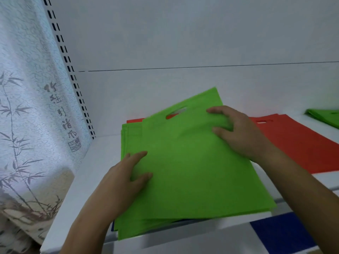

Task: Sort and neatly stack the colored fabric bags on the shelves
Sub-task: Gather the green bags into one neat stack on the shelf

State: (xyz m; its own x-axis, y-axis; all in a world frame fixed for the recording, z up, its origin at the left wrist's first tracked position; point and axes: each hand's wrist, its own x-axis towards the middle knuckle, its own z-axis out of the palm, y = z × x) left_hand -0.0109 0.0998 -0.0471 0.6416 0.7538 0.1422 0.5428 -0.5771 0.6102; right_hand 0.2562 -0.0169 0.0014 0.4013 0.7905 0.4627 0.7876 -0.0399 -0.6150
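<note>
A stack of green fabric bags [185, 173] lies on the white shelf [88, 173], its top bag skewed clockwise with the cut-out handle at the far end. My left hand [126, 182] rests flat on the stack's left edge, fingers spread. My right hand [236, 131] presses on the top bag's far right part, fingers curled into the fabric. A red bag edge [134, 120] peeks out behind the green stack. A red bag [300, 143] lies flat to the right. Another green bag [324, 116] sits at the far right edge.
A white back panel [183, 43] closes the shelf behind. A slotted upright [73, 79] runs down the left side, with a bamboo-print curtain [27, 107] beyond it. Blue fabric [280, 233] shows on the lower shelf at the bottom right.
</note>
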